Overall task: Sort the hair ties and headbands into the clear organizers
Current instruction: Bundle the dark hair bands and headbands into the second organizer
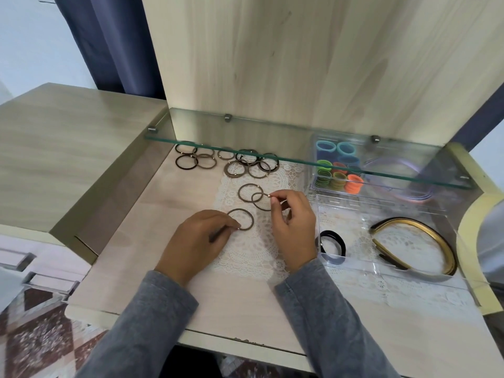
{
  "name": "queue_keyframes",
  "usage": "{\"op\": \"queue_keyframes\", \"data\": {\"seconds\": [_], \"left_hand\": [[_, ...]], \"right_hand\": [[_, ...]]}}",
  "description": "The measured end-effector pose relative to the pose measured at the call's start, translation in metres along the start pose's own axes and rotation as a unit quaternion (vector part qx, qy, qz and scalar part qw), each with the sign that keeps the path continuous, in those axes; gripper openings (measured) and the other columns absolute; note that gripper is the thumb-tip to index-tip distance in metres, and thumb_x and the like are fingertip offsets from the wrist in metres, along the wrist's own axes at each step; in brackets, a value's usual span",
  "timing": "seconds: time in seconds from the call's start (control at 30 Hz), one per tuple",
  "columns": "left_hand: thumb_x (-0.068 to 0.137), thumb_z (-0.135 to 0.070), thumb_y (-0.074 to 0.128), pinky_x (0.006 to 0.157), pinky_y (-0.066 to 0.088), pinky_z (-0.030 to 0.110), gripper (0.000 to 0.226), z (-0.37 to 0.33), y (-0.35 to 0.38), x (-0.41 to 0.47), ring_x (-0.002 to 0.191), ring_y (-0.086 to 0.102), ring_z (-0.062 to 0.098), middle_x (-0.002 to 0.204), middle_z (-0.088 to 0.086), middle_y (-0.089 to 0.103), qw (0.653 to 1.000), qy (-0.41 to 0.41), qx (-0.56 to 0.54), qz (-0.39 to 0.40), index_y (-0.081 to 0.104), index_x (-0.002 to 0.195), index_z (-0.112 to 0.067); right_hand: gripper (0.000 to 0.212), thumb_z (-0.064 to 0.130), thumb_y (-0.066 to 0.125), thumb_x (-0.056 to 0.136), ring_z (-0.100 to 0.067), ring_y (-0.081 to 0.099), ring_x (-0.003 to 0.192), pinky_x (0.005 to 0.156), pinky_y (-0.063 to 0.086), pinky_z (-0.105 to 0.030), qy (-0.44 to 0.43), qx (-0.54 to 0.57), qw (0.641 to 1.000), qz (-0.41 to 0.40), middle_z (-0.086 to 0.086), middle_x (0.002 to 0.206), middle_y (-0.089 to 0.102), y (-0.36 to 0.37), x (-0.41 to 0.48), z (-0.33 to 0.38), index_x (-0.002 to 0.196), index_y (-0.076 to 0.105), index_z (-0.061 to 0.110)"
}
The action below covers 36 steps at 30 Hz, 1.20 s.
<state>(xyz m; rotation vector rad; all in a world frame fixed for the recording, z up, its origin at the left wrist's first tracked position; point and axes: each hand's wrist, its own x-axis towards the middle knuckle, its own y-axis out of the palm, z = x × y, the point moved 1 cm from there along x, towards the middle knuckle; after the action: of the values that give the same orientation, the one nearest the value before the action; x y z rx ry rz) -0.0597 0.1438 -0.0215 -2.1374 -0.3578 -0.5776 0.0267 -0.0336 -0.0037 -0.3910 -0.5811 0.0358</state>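
My left hand (pixel 199 241) pinches a thin brown hair tie (pixel 245 214) at its gold bead on the lace doily (pixel 245 257). My right hand (pixel 293 227) pinches another brown tie (pixel 257 204) near its bead; that tie overlaps a third brown ring (pixel 242 190). Several more brown and black ties (pixel 229 160) lie at the back under the glass shelf. The near clear organizer (pixel 354 264) holds black ties (pixel 334 241) and a gold and black headband (pixel 420 241). The far clear organizer (pixel 313 184) holds coloured ties (pixel 338 170) and lilac headbands (pixel 392 162).
A glass shelf (pixel 245 147) on metal pegs hangs low over the back of the desk. A wooden back panel (pixel 300 64) rises behind it. A lower cabinet top (pixel 68 145) lies to the left, and a pale round frame (pixel 469 227) stands at the right edge.
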Motion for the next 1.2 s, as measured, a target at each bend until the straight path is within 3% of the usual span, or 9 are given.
{"op": "queue_keyframes", "data": {"seconds": [0.1,0.2,0.3,0.5,0.67,0.8,0.9,1.0,1.2], "left_hand": [[0.085,-0.007,0.076,0.082,0.056,0.036,0.015,0.001,0.001,0.001,0.094,0.066,0.008,0.098,-0.014,0.070,1.000,-0.010,-0.010,0.007,0.075,0.093,-0.020],[0.083,-0.007,0.075,0.089,0.051,0.027,0.016,0.000,-0.001,0.002,0.098,0.062,0.007,0.102,-0.011,0.066,1.000,-0.008,-0.017,0.014,0.075,0.092,-0.020],[0.084,-0.020,0.069,0.089,0.047,0.022,0.010,-0.003,-0.003,0.003,0.097,0.062,0.007,0.102,-0.010,0.063,0.999,-0.006,-0.035,0.026,0.076,0.089,-0.022],[0.080,-0.025,0.065,0.083,0.052,0.030,0.014,-0.002,-0.004,0.003,0.092,0.065,0.008,0.096,-0.013,0.065,0.996,-0.026,-0.070,0.044,0.077,0.087,-0.024],[0.077,-0.021,0.067,0.081,0.052,0.039,0.010,0.000,-0.003,0.005,0.089,0.065,0.010,0.094,-0.012,0.064,0.999,-0.029,-0.044,0.006,0.073,0.085,-0.022],[0.079,-0.026,0.056,0.083,0.050,0.049,0.014,0.008,-0.004,0.003,0.091,0.062,0.016,0.095,-0.015,0.061,0.995,-0.091,0.009,-0.037,0.065,0.089,-0.028],[0.082,-0.033,0.053,0.092,0.049,0.049,0.024,0.008,-0.002,0.001,0.103,0.062,0.019,0.108,-0.010,0.062,0.989,-0.127,0.066,-0.046,0.066,0.101,-0.028],[0.085,-0.037,0.050,0.106,0.038,0.046,0.036,0.007,0.003,-0.001,0.123,0.054,0.023,0.131,-0.002,0.060,0.971,-0.177,0.160,-0.029,0.065,0.116,-0.028],[0.089,-0.044,0.035,0.119,0.019,0.049,0.057,0.009,0.005,-0.002,0.146,0.031,0.030,0.159,0.004,0.036,0.945,-0.245,0.211,0.049,0.052,0.142,-0.029]], "right_hand": [[0.006,0.005,0.061,0.091,-0.004,0.055,0.087,0.078,0.044,-0.015,-0.022,0.000,1.000,0.022,0.002,0.092,0.059,0.000,0.000,0.000,0.093,0.065,0.009],[0.005,0.007,0.062,0.090,-0.011,0.056,0.090,0.080,0.047,-0.023,-0.035,0.002,0.998,0.043,0.003,0.092,0.060,0.002,0.000,-0.003,0.092,0.066,0.011],[0.005,0.009,0.063,0.089,-0.016,0.055,0.093,0.083,0.047,-0.030,-0.053,-0.001,0.997,0.049,0.003,0.093,0.059,0.004,-0.001,-0.003,0.092,0.067,0.011],[0.004,0.010,0.066,0.086,-0.017,0.052,0.091,0.083,0.040,-0.021,-0.104,-0.015,0.992,0.067,0.002,0.091,0.056,0.005,-0.004,0.004,0.089,0.068,0.010],[0.003,0.009,0.067,0.085,-0.017,0.052,0.087,0.077,0.044,-0.031,-0.158,-0.057,0.983,0.077,0.000,0.090,0.058,0.006,-0.008,0.009,0.089,0.068,0.009],[0.004,0.012,0.066,0.085,-0.018,0.052,0.084,0.072,0.046,-0.036,-0.209,-0.130,0.963,0.107,-0.001,0.090,0.059,0.008,-0.013,0.012,0.086,0.066,0.008],[0.005,0.016,0.065,0.083,-0.018,0.052,0.082,0.070,0.045,-0.035,-0.245,-0.175,0.946,0.116,0.000,0.089,0.060,0.008,-0.017,0.015,0.082,0.065,0.011],[0.006,0.019,0.064,0.083,-0.018,0.053,0.083,0.070,0.044,-0.034,-0.251,-0.198,0.939,0.125,0.002,0.088,0.060,0.008,-0.019,0.017,0.081,0.065,0.013],[0.005,0.022,0.066,0.080,-0.014,0.050,0.087,0.074,0.041,-0.030,-0.209,-0.199,0.946,0.147,0.007,0.089,0.059,0.008,-0.019,0.014,0.082,0.065,0.017]]}}
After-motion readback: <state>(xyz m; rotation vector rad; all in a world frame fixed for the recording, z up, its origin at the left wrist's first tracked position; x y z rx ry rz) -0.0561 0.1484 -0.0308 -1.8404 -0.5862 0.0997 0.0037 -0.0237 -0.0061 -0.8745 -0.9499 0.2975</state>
